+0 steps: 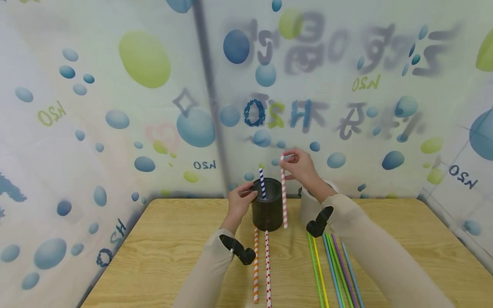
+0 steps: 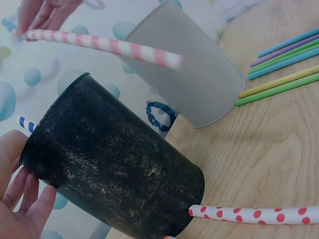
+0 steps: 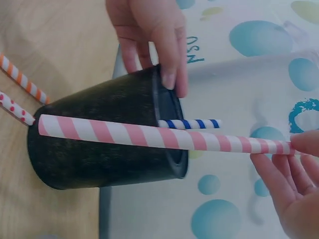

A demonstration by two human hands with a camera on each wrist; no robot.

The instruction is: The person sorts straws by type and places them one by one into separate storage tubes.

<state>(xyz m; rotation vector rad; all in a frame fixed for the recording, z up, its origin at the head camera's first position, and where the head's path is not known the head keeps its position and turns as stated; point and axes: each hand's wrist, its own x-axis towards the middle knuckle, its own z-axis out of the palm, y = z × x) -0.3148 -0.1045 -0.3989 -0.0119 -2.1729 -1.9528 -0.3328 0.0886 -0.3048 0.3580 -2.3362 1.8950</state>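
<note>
A black cup (image 1: 267, 216) stands upright on the table, and my left hand (image 1: 239, 202) grips its rim from the left, thumb and fingers at the edge. Inside it leans a blue-and-white striped paper straw (image 1: 262, 182), its upper part sticking out. My right hand (image 1: 302, 167) pinches the top end of a pink-and-white striped paper straw (image 1: 284, 199). That straw hangs nearly upright just right of the black cup, outside it, as the right wrist view (image 3: 164, 137) also has it. Behind my right wrist is a white cup (image 1: 309, 208), partly covered by the sleeve.
An orange-striped straw (image 1: 256, 269) and a red-dotted straw (image 1: 268, 269) lie in front of the black cup. Several plain straws, among them a yellow straw (image 1: 320, 273) and a purple straw (image 1: 344, 271), lie before the white cup. A patterned curtain (image 1: 154, 107) hangs behind the table (image 1: 185, 231).
</note>
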